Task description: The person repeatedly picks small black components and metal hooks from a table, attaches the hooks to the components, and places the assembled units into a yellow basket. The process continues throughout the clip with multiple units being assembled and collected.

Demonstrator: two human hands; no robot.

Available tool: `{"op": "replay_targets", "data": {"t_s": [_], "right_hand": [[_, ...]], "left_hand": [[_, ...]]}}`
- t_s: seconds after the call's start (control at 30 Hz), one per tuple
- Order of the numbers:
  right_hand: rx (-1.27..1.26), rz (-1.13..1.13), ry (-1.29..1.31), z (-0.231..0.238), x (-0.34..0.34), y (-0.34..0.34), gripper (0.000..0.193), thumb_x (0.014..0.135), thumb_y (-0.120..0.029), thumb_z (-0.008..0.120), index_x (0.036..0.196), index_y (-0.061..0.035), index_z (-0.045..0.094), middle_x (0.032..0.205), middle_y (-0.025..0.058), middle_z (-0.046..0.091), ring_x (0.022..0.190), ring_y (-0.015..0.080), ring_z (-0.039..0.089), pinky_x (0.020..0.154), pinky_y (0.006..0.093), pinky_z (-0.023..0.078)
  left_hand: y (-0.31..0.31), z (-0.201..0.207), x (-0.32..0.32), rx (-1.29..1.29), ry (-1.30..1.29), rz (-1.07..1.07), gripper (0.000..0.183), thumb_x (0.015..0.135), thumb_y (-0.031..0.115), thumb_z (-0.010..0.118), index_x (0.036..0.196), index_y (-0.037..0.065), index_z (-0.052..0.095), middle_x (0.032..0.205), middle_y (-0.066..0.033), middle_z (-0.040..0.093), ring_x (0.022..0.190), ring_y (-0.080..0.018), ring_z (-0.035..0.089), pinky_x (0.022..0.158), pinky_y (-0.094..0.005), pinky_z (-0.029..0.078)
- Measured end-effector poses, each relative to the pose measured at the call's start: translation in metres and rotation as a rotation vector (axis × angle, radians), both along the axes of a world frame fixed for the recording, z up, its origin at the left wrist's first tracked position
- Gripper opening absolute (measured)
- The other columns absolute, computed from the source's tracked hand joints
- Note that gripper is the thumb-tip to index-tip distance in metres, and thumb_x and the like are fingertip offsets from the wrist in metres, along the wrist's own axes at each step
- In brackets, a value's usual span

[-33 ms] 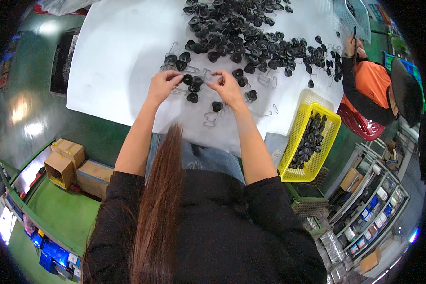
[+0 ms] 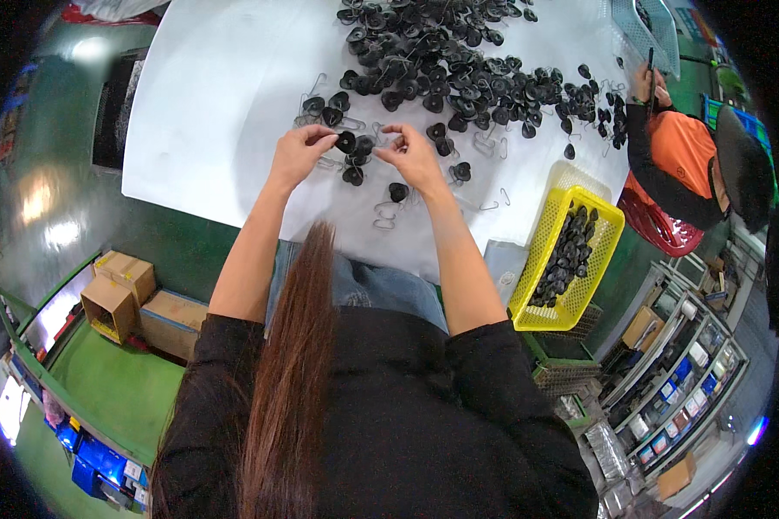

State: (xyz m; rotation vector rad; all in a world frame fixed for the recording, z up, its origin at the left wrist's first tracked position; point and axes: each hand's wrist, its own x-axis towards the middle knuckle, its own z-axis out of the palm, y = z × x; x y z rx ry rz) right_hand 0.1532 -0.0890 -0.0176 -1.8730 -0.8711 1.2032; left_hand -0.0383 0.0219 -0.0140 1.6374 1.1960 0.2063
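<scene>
My left hand (image 2: 305, 154) is closed in a pinch at the edge of a round black piece (image 2: 345, 141), which sits in front of the fingertips. Facing it across a small gap, my right hand (image 2: 412, 161) has thumb and forefinger curled around a bent wire hook (image 2: 378, 133); how firmly they grip it is hard to see. Just below and between the hands lie more black pieces (image 2: 352, 176). Loose wire hooks (image 2: 384, 216) rest on the white tabletop (image 2: 208, 130) nearer to me. Another black piece (image 2: 398, 192) lies below my right hand.
A large heap of black pieces with wire hooks (image 2: 459, 78) covers the far table. At right stands a yellow basket (image 2: 610, 233) holding black pieces. Beyond it a person in an orange vest (image 2: 679, 151) sits at the table, near a light blue basket (image 2: 653, 39). Cardboard boxes (image 2: 169, 324) stand at left.
</scene>
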Motion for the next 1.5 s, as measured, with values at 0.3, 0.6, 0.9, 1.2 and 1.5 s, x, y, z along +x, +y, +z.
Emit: {"op": "replay_targets", "data": {"t_s": [0.3, 0.6, 0.9, 1.2, 1.5], "right_hand": [[-0.073, 0.28, 0.157, 0.017, -0.016, 0.03, 0.038, 0.067, -0.012, 0.074, 0.102, -0.0077, 0.06, 0.083, 0.0034, 0.057, 0.066, 0.0097, 0.052, 0.058, 0.0244, 0.043], [0.03, 0.154, 0.283, 0.027, -0.031, 0.025, 0.02, 0.076, -0.013, 0.068, 0.093, -0.0044, 0.061, 0.07, -0.0004, 0.059, 0.056, 0.0064, 0.049, 0.051, 0.0212, 0.038], [-0.161, -0.009, 0.715, 0.038, -0.026, 0.02, 0.016, 0.081, -0.016, 0.066, 0.091, -0.0045, 0.059, 0.076, 0.0036, 0.062, 0.055, 0.005, 0.051, 0.047, 0.0166, 0.036], [-0.235, -0.399, 1.209, 0.041, -0.034, 0.029, 0.018, 0.08, -0.01, 0.065, 0.092, -0.005, 0.052, 0.082, 0.0082, 0.06, 0.062, 0.01, 0.056, 0.044, 0.0176, 0.042], [-0.122, -0.431, 0.653, 0.011, -0.026, 0.025, 0.022, 0.076, -0.022, 0.07, 0.083, -0.006, 0.056, 0.075, 0.0056, 0.06, 0.062, 0.0129, 0.058, 0.047, 0.0232, 0.044]], "left_hand": [[0.003, 0.024, 0.004, -0.224, -0.269, 0.009, 0.016, 0.084, 0.017, 0.06, 0.094, 0.005, 0.064, 0.079, 0.0024, 0.06, 0.07, -0.0047, 0.051, 0.061, -0.02, 0.039], [0.0, 0.025, -0.003, -0.429, -0.426, -0.016, 0.015, 0.087, 0.018, 0.057, 0.096, 0.008, 0.062, 0.082, 0.0027, 0.061, 0.071, -0.0045, 0.051, 0.059, -0.0198, 0.039], [0.001, 0.027, -0.005, -0.347, -0.482, 0.111, 0.013, 0.087, 0.015, 0.057, 0.097, 0.008, 0.062, 0.081, 0.0032, 0.06, 0.072, -0.0038, 0.051, 0.06, -0.0191, 0.039], [-0.007, 0.028, 0.007, 0.152, -0.467, 0.234, 0.012, 0.083, 0.006, 0.06, 0.095, 0.006, 0.062, 0.081, 0.0018, 0.061, 0.074, -0.0071, 0.054, 0.061, -0.0221, 0.042], [-0.001, 0.025, -0.003, -0.369, -0.832, 0.433, 0.01, 0.087, 0.011, 0.054, 0.094, 0.005, 0.058, 0.089, -0.0064, 0.062, 0.079, -0.0173, 0.059, 0.069, -0.0266, 0.049]]}}
